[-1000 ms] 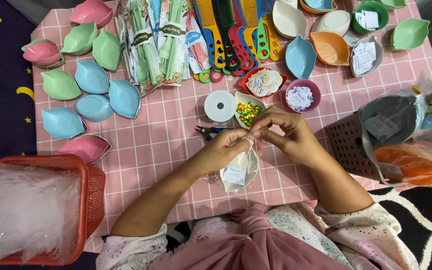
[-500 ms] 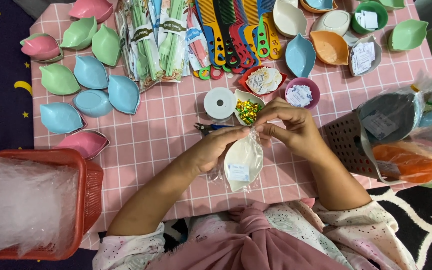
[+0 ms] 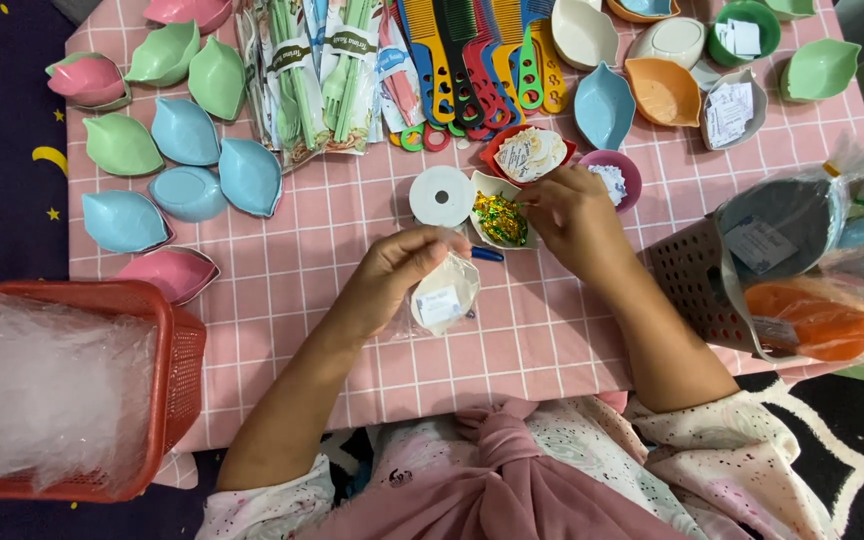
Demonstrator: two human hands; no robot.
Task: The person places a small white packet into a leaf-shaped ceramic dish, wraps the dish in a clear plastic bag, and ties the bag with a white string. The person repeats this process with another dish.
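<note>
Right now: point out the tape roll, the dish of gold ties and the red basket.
tape roll [image 3: 442, 195], head view, on its white flat face.
dish of gold ties [image 3: 499, 217], head view, on the ties inside.
red basket [image 3: 180, 372], head view, on its right wall.

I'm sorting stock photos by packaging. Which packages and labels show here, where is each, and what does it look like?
Clear bagged dish, in the left hand: cream dish, white rectangular label.
Cutlery packs, top centre: clear sleeves, green utensils, dark bands.
Round labels, in a red bowl by the right hand: white discs.
Paper slips, grey dish, top right: white.
Wrapped bowls, far right: clear plastic, white stickers.
</note>
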